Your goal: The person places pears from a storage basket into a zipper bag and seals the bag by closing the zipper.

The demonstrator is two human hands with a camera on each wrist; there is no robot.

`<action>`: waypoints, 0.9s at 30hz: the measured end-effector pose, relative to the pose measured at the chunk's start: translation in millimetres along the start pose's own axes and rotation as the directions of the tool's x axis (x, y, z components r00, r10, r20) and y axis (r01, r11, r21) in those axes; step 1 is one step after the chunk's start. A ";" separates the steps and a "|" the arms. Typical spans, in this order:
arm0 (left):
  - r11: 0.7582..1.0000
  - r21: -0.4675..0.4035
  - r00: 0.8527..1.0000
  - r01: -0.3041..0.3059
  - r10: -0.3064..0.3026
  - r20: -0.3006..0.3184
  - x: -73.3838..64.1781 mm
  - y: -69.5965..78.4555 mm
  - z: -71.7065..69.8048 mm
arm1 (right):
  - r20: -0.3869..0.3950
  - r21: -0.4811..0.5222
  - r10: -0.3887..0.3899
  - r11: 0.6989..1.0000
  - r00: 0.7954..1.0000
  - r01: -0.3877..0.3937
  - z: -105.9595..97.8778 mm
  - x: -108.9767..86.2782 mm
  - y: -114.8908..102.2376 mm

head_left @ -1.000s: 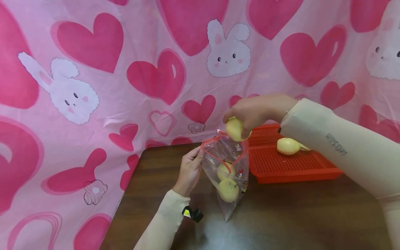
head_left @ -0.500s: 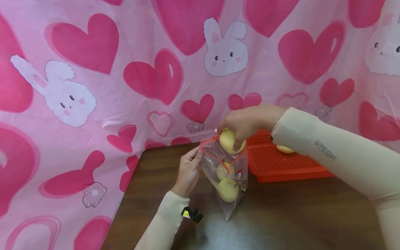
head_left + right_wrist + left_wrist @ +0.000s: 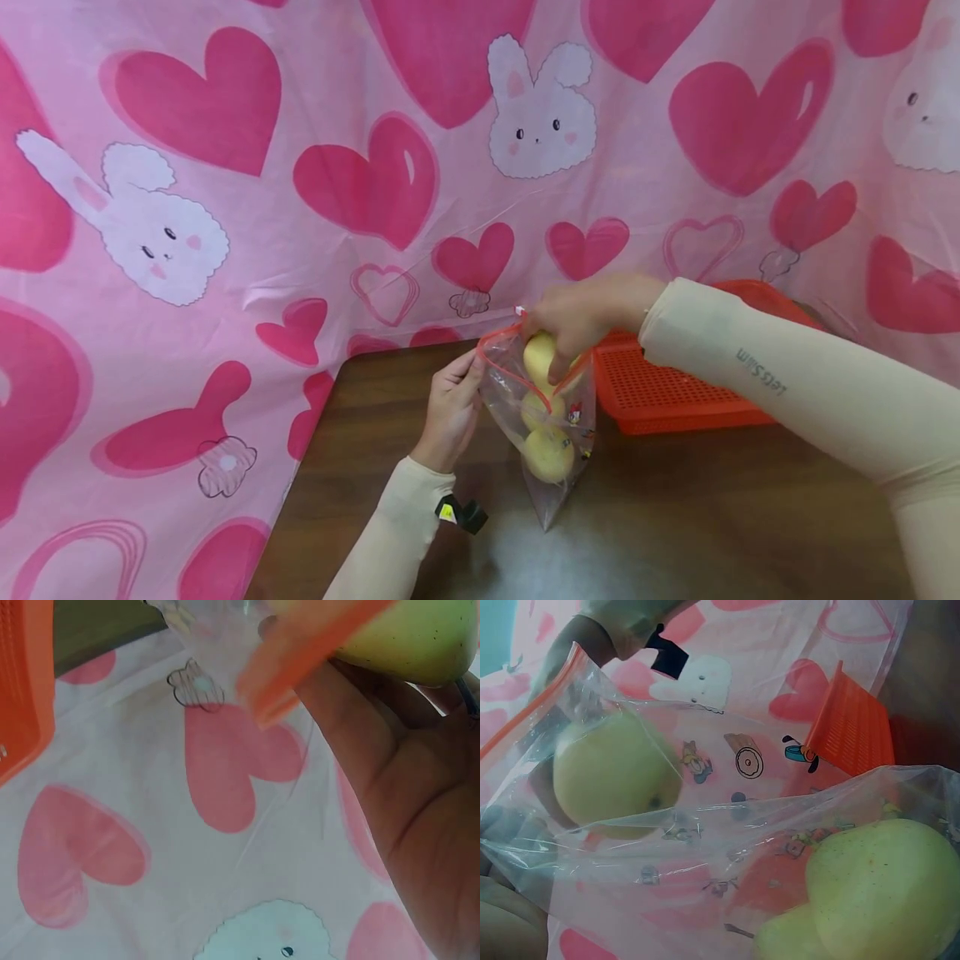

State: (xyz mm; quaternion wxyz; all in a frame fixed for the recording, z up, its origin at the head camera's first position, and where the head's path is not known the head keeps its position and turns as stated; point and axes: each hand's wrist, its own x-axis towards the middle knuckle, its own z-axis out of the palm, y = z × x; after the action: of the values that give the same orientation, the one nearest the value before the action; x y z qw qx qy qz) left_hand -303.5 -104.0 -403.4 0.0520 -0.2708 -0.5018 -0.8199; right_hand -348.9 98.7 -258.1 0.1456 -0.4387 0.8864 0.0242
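Observation:
My left hand [image 3: 452, 412] pinches the left side of the mouth of a clear plastic zip bag [image 3: 546, 504] with a red-orange edge and small cartoon prints. Two yellow pears [image 3: 548, 455] lie stacked inside it; the left wrist view shows their speckled skin and a stem. My right hand [image 3: 581, 315] grips a third pear [image 3: 540, 358] from above, within the bag's mouth and close over the upper pear. Through the film, the left wrist view shows this held pear [image 3: 619, 776]. In the right wrist view the pear [image 3: 420, 637] rests against the fingers, beside the orange edge.
A red-orange perforated plastic basket [image 3: 675, 396] stands right of the bag, partly hidden by my right forearm. Beneath is a dark wooden table [image 3: 390, 417]. A pink cloth [image 3: 360, 75] with hearts and rabbits hangs behind. A black device [image 3: 465, 514] sits on my left wrist.
My right hand has brought its pear down from above the bag into the mouth. The pear in the basket is now hidden behind my forearm. My left hand keeps its hold.

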 end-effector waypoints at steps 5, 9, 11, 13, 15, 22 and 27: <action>1.000 -0.005 1.000 0.000 0.000 0.002 1.3 0.3 1.0 | 0.007 -0.020 -0.012 1.000 1.000 0.012 9.2 6.3 0.8; 1.000 -0.004 1.000 0.002 -0.001 0.006 0.7 1.6 1.0 | 0.060 0.025 -0.027 0.999 0.998 0.026 18.0 16.4 0.3; 1.000 0.000 1.000 0.003 -0.003 0.010 -0.4 2.0 0.9 | 0.097 0.044 -0.015 0.999 0.995 0.010 22.0 21.5 -0.7; 1.000 -0.002 1.000 0.002 -0.002 0.011 -1.6 2.0 1.3 | 0.131 0.059 0.008 0.998 0.991 -0.015 26.4 26.1 -1.1; 1.000 -0.004 1.000 -0.006 0.006 0.013 -2.4 1.7 1.9 | 0.162 0.062 0.043 0.997 0.986 -0.054 30.1 29.7 -1.1; 0.999 -0.007 0.999 -0.035 0.035 0.007 -2.4 3.7 5.2 | 0.190 0.052 0.139 0.987 0.972 -0.152 42.8 38.4 6.3; 0.999 -0.013 1.000 -0.029 0.029 0.007 -2.1 3.7 5.4 | 0.196 0.081 0.113 0.988 0.974 -0.131 48.6 40.2 10.5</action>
State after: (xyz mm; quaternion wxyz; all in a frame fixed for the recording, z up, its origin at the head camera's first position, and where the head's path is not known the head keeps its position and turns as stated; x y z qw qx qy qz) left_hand -298.3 -101.7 -399.6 0.0605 -0.2812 -0.4925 -0.8214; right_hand -368.7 82.5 -316.7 0.2482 -0.3718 0.8939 0.0337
